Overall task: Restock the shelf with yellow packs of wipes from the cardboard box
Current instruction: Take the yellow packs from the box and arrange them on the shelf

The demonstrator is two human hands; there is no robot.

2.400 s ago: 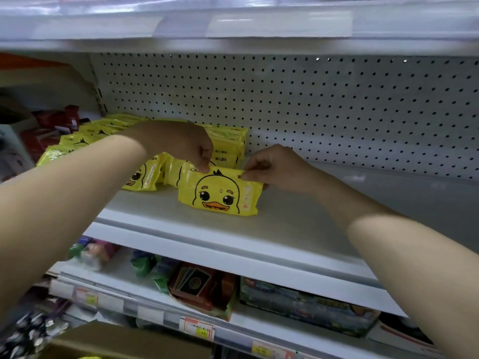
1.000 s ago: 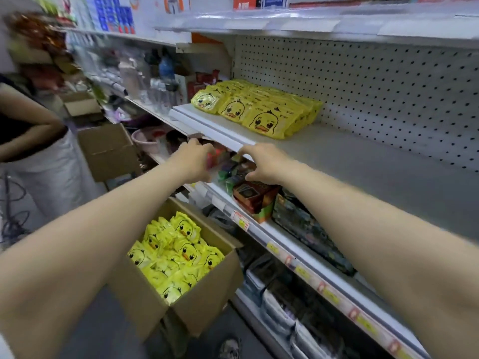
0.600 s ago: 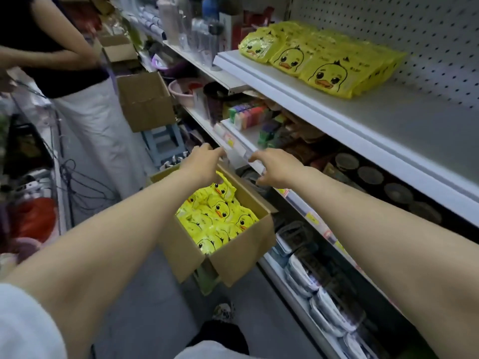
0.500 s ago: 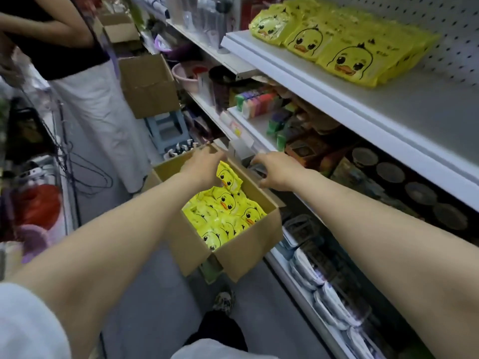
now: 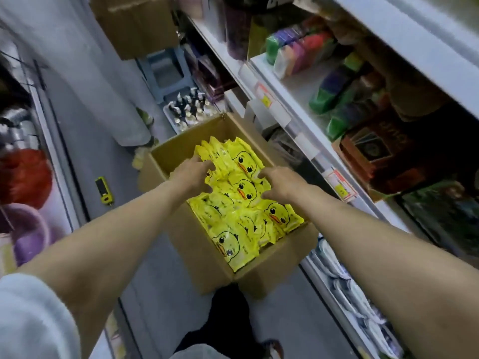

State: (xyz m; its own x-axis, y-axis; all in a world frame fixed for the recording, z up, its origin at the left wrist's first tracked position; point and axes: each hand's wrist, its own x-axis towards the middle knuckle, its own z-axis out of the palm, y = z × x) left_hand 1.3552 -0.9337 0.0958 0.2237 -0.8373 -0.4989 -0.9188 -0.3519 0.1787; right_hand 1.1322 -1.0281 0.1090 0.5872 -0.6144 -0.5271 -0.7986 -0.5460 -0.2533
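An open cardboard box stands on the floor below me, filled with several yellow packs of wipes printed with a duck face. My left hand reaches into the box, its spread fingers touching the packs at the far left. My right hand is over the packs on the right side, fingers and thumb spread apart on either side of a pack. Neither hand has a pack lifted. The white shelf that carries the restocked packs shows only as an edge at the top right.
Lower shelves on the right hold colourful boxed goods and price tags. Beyond the box stand a tray of pump bottles, a blue stool and another carton. A yellow device lies on the floor at left.
My view has dropped from the shelf to the box on the floor. Both hands let go of the shelved pack, moved down and now reach into the box.
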